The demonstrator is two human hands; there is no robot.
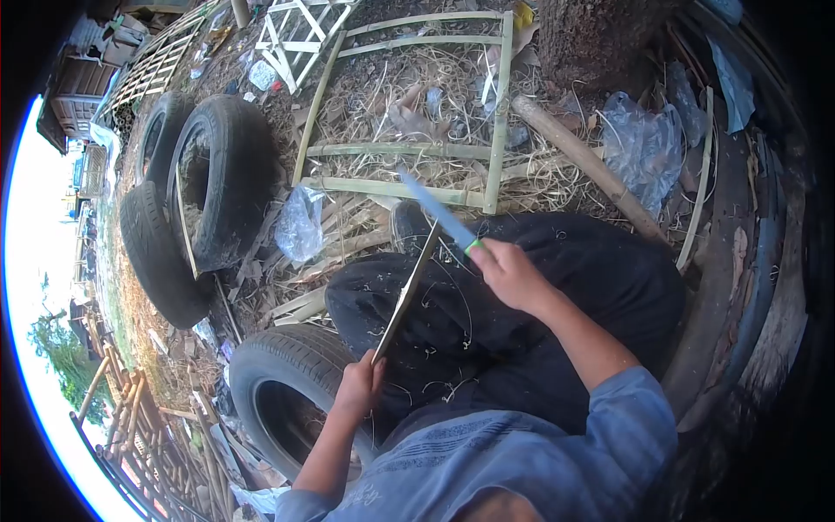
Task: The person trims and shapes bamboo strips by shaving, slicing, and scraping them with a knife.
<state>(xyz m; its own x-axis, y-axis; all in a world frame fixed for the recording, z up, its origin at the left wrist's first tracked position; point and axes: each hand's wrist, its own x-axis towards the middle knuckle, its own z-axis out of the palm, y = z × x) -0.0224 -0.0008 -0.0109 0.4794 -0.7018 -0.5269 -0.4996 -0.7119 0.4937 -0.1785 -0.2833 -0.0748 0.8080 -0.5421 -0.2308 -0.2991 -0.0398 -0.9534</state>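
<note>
My left hand (358, 386) is closed around the lower end of a thin bamboo strip (406, 296), which slants up over my dark trousers. My right hand (509, 271) grips the green handle of a knife (439, 213). Its long blade points up and to the left, with the tip over a bamboo frame (400, 186) on the ground. The upper end of the strip is close to the blade; whether they touch I cannot tell. Thin shavings lie on my trousers.
Old tyres (228, 165) stand at the left, and another tyre (252, 370) lies beside my left arm. A thick wooden pole (583, 161) rests right of the frame, near plastic bags (644, 143) and a tree trunk (591, 39). Shavings litter the ground.
</note>
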